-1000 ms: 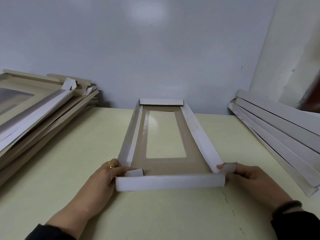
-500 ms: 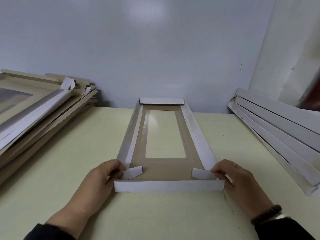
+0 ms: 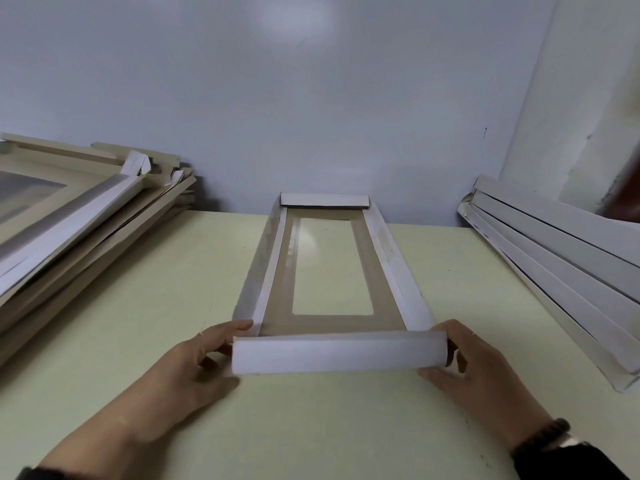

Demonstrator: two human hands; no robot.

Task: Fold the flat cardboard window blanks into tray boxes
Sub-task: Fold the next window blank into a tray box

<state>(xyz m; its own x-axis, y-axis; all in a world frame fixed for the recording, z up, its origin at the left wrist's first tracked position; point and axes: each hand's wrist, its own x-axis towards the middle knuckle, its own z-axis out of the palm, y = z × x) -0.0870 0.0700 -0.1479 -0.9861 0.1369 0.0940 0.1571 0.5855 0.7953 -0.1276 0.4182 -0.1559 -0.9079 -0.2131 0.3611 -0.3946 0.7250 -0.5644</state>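
Blank (image 3: 332, 271): near flap (image 3: 337, 355) rolling inward.
Left hand (image 3: 194, 362): pinches flap's left end.
Right hand (image 3: 474, 362): pinches its right end.
Next: likely press flap down, locking corners.

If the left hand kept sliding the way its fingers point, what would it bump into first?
Probably the tray box itself: the left hand points right and slightly forward, already holding the near flap at its corner. Depth is unclear.

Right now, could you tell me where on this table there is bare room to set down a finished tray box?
Two bare strips of tabletop flank the window blank: one between it and the tilted blank stack on the left, one between it and the leaning white pile on the right. The near edge is crowded, with left hand and right hand on the front flap.
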